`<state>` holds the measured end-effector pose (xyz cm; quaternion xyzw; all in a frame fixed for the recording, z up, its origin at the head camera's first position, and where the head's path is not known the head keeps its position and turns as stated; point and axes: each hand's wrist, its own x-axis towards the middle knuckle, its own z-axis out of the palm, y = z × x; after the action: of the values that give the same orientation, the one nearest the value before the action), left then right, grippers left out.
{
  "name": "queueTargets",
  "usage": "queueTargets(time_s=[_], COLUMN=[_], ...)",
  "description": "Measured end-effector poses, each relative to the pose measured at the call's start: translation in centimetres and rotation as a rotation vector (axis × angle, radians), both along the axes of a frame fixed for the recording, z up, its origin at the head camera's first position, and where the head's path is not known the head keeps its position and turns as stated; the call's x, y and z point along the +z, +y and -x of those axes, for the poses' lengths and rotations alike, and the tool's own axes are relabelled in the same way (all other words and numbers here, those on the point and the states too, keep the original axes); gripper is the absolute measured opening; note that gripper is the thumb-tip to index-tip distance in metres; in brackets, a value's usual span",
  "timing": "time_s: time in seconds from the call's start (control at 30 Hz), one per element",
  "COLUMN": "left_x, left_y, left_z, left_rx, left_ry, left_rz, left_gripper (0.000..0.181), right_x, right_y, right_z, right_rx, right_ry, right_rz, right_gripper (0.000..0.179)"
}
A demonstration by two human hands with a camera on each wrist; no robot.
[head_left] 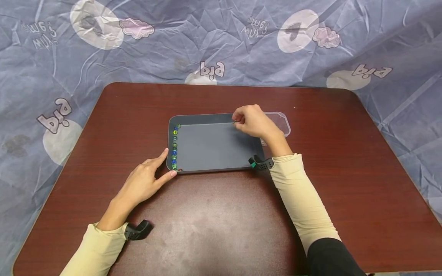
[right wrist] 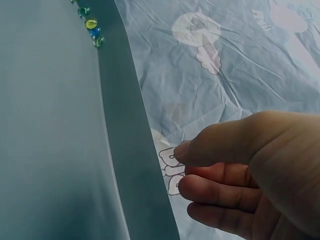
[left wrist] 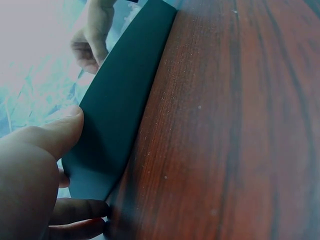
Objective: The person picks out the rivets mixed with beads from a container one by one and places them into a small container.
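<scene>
A shallow grey tray (head_left: 214,149) lies on the table. My left hand (head_left: 143,180) holds its near left corner, thumb at the near rim and forefinger along the left side. In the left wrist view the thumb (left wrist: 67,125) is on the rim and other fingertips are low at the corner. Several glass marbles (head_left: 174,152), green, blue and yellow, line the tray's left wall. Over the far right part of the tray, my right hand (head_left: 255,122) pinches a small greenish marble (head_left: 235,122) between thumb and forefinger; the right wrist view hides it behind the thumb.
A clear plastic container (head_left: 280,123) stands just right of the tray, partly hidden by my right forearm. The dark red wooden table (head_left: 345,184) extends around the tray. A printed blue-grey cloth (head_left: 221,42) hangs behind the table.
</scene>
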<state>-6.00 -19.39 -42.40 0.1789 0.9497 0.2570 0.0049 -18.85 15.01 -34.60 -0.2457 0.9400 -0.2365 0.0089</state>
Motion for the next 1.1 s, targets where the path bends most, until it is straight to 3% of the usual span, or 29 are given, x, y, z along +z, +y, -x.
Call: queueTargets(time_s=[1.1], left_x=[0.2], left_y=[0.1], left_z=[0.1], left_rx=[-0.008], left_ry=[-0.014], left_rz=[-0.006], left_gripper=[0.078], right_x=[0.7], right_y=[3.3], right_z=[-0.9], right_rx=[-0.091], right_ry=[0.05], right_rz=[0.02], right_gripper=[0.014])
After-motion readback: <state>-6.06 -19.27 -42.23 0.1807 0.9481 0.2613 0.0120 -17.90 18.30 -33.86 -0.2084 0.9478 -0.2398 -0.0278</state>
